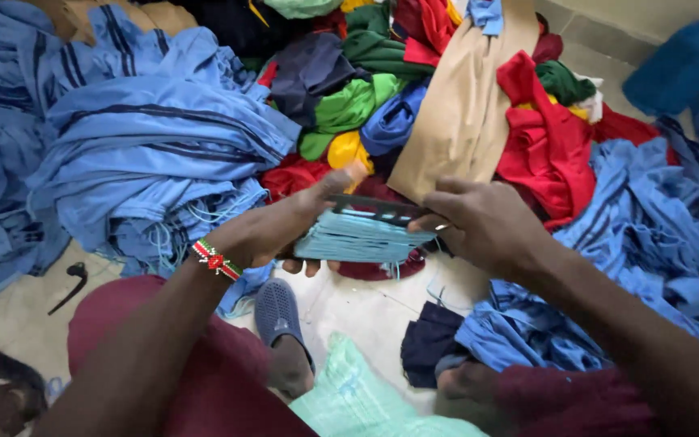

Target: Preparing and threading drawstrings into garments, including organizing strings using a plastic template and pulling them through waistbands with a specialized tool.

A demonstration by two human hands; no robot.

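Head view looks down on a person sitting on the floor [366, 311] among heaps of clothing, both hands meeting over a small bundle [359, 237] of pale blue strips with a dark band along its top edge; the bundle is held in the air between the knees, just in front of the piles, probably so it stays clear of the loose cloth and keeps its layers aligned; the left hand [273, 231] cups it from below and from the side, fingers curled under and thumb pressed on the upper corner, closed around it; the right hand [479, 222] pinches the opposite end, fingers bent down over the dark band, also closed on it; the strips look thin, flat and evenly stacked, with a few threads hanging from the lower edge; a beaded bracelet [217, 260] circles the left wrist; a big mound of blue striped garments [155, 146] lies to the left, more blue cloth [649, 235] to the right, and red, green and tan pieces [463, 105] are jumbled behind; a grey slipper [278, 311] sits on one foot below the bundle.
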